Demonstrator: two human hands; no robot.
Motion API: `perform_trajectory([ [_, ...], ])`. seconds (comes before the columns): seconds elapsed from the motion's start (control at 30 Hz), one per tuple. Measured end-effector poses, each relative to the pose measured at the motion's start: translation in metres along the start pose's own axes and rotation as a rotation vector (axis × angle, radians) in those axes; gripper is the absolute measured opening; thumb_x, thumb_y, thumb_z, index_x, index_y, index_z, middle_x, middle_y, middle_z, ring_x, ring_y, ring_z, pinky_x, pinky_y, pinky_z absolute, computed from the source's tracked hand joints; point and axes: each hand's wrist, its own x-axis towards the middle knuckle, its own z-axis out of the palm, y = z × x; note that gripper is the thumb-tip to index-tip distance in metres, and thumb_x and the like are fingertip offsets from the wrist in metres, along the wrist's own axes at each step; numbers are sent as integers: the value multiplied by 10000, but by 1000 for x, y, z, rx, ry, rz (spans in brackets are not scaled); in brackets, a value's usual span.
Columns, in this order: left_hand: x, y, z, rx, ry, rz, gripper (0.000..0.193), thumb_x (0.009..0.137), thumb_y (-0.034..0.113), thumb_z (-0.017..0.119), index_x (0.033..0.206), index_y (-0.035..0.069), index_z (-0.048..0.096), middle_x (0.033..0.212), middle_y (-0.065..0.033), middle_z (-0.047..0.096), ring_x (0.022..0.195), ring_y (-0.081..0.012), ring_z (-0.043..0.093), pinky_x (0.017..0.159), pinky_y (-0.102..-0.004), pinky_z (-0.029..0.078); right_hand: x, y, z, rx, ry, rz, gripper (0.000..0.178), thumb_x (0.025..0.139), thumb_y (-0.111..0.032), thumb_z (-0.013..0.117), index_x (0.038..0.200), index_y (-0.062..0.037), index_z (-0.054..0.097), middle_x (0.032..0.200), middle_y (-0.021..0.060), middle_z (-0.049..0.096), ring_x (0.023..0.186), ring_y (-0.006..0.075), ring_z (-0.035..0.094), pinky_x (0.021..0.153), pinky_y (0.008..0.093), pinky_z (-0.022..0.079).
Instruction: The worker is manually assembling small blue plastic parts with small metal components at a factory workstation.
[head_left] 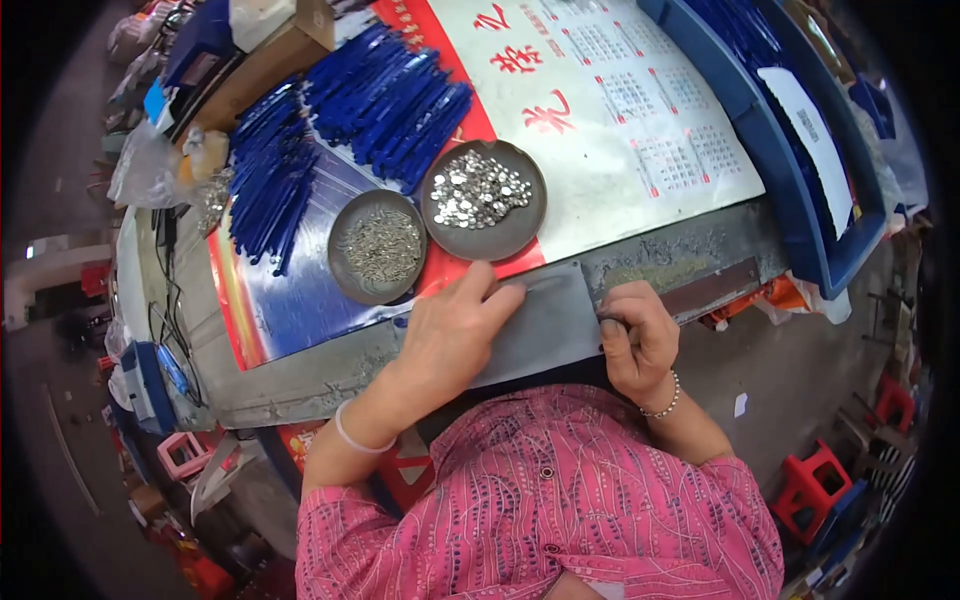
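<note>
I can't tell the grip of the left hand (452, 335), the right hand (641, 340) pinches narrow, and a stray knuckle could tip the nearby dish (497, 243), spilling silver pieces (480, 192).

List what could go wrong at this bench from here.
The left hand is close to the dish of shiny silver pieces; a bump might spill them. The neighbouring dish of small metal parts is open too, so contents could mix. The overlapping blue pieces may slide if nudged.
</note>
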Motion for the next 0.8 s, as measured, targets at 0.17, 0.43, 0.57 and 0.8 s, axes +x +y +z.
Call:
perform_trajectory([
  [0.17,-34,-8,8,-355,224,-84,239,807,-35,581,1034,25,619,834,-111,557,671,-262,572,557,-332,445,-1,-22,11,61,-109,126,115,790,-13,637,867,-1,553,769,122,564,613,207,542,530,282,433],
  [0.43,-73,38,4,-1470,376,-469,280,932,14,492,1211,-7,482,874,-75,588,601,-60,506,498,-169,405,19,-55,48,216,-313,192,143,807,-49,650,898,12,557,803,108,556,603,185,550,536,281,447],
  [0.57,-81,43,25,-1535,489,-318,294,946,8,452,1236,21,412,916,-83,574,585,-65,489,491,-182,397,20,-57,59,226,-345,130,123,804,-35,643,874,15,555,773,106,553,595,191,548,528,285,442],
  [0.8,-90,59,46,-1296,732,-190,300,948,-24,414,1247,-11,394,1035,-92,570,831,-66,530,699,-184,435,12,-50,80,183,-225,-94,125,825,-78,617,800,-3,520,646,93,505,510,222,491,467,311,393],
])
